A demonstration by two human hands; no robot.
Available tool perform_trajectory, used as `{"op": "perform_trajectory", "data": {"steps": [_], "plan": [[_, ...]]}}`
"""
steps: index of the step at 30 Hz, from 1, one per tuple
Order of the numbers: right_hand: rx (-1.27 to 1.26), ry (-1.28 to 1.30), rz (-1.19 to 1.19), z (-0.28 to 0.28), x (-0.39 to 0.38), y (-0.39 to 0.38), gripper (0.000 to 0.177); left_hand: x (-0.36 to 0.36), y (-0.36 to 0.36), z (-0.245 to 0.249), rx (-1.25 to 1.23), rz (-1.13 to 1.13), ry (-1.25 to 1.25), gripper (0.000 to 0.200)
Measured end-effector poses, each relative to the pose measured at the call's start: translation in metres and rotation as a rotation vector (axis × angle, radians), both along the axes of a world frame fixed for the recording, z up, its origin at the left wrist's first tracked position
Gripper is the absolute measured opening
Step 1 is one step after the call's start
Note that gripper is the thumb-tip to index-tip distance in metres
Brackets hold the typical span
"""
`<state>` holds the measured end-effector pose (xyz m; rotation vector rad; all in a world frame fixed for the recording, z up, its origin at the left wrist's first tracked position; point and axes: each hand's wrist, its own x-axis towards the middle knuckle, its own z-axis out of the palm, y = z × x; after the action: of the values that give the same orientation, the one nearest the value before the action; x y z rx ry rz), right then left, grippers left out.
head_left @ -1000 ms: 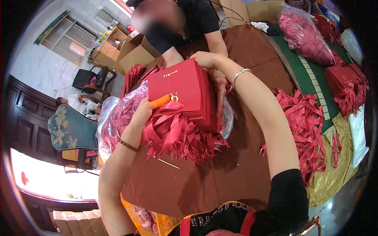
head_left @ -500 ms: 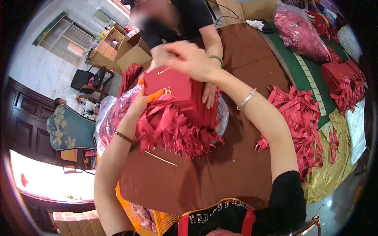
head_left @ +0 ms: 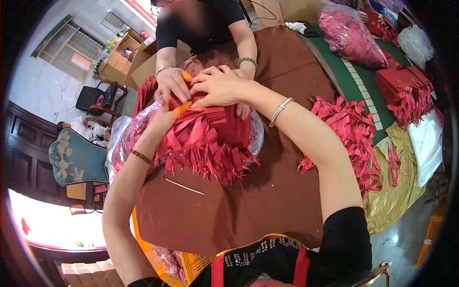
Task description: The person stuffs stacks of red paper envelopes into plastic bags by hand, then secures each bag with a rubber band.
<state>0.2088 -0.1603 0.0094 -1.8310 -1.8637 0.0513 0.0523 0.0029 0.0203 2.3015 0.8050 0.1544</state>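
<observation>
A thick stack of red gift bags [head_left: 241,126] with a mass of red ribbon handles [head_left: 203,148] hanging toward me sits at the table's middle. My left hand [head_left: 165,123] grips the stack's left edge, its thumb in an orange finger cover pressed on the top bag. My right hand [head_left: 219,89] reaches across the far part of the bags, fingers spread and bent, touching them. Opposite, a co-worker's hand [head_left: 173,85] lies on the same bags close to my fingers. That person's other hand [head_left: 243,110] holds the stack's right side. Our hands cover most of the top bag.
A brown cloth [head_left: 267,215] covers the table, with a thin stick [head_left: 185,187] on it. To the right lie a heap of red ribbons [head_left: 342,136], more red bags [head_left: 401,88] and a full plastic sack [head_left: 351,38]. A yellow crate [head_left: 196,265] stands below the near edge.
My right hand has come down onto the bags and is no longer blurred. The co-worker's hand now lies on the top bag, hiding its printed front. The whole view has shifted slightly.
</observation>
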Motion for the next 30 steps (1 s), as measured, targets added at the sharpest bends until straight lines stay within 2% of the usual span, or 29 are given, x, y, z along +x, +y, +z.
{"op": "perform_trajectory", "data": {"steps": [1,3,5,7,8,9,11,12,16,19,21,23,24,25,27,28,30], "plan": [[0.003,-0.004,0.002,0.0,-0.001,0.0,0.051,-0.002,-0.004,-0.002,0.003,0.002,-0.004,0.055],[0.002,-0.017,-0.018,-0.001,-0.004,0.003,0.056,-0.006,-0.01,-0.003,-0.466,0.033,-0.089,0.058],[0.031,-0.013,-0.037,-0.005,-0.007,0.007,0.06,-0.011,-0.024,-0.003,-0.508,0.051,-0.193,0.051],[0.049,-0.008,-0.054,-0.004,-0.011,0.007,0.062,-0.014,-0.026,-0.002,-0.834,0.133,-0.208,0.042],[0.071,0.136,-0.033,-0.002,-0.009,0.005,0.061,-0.014,-0.02,-0.009,-0.84,0.112,-0.239,0.035],[0.066,0.133,-0.029,-0.005,-0.009,0.006,0.061,-0.012,-0.015,-0.012,-0.845,0.115,-0.244,0.035],[0.228,0.143,-0.078,-0.014,-0.008,0.01,0.061,-0.012,-0.007,-0.018,-0.767,0.075,-0.231,0.034],[0.246,0.113,-0.075,-0.014,-0.007,0.011,0.061,-0.013,-0.023,-0.007,-0.777,0.031,-0.292,0.031],[0.223,0.08,-0.088,-0.017,-0.004,0.013,0.061,-0.011,-0.023,-0.009,-0.895,0.091,-0.274,0.027],[0.127,0.13,-0.072,-0.008,-0.005,0.008,0.061,-0.008,-0.017,-0.01,-0.824,0.09,-0.212,0.027],[0.149,0.16,-0.055,-0.009,-0.007,0.005,0.062,-0.009,-0.012,-0.019,-0.896,0.082,-0.277,0.028],[0.291,0.398,-0.006,-0.017,-0.002,0.008,0.055,-0.005,0.004,-0.03,-0.994,0.014,-0.272,0.028],[0.367,0.875,0.221,-0.019,-0.004,0.009,0.044,-0.004,0.008,-0.032,-1.399,-0.066,-0.379,0.028],[0.428,0.972,0.179,-0.023,-0.005,0.006,0.033,-0.004,0.011,-0.035,-1.404,-0.057,-0.385,0.028],[0.649,0.756,-0.073,-0.03,-0.008,0.001,0.028,-0.001,0.002,-0.028,-0.965,0.058,-0.267,0.027],[0.774,0.613,-0.225,-0.028,-0.018,-0.016,0.025,-0.003,-0.018,-0.015,-0.962,0.159,-0.266,0.027],[0.792,0.849,-0.366,-0.05,-0.03,-0.042,0.023,-0.001,-0.008,-0.024,-0.906,0.088,-0.275,0.026]]}}
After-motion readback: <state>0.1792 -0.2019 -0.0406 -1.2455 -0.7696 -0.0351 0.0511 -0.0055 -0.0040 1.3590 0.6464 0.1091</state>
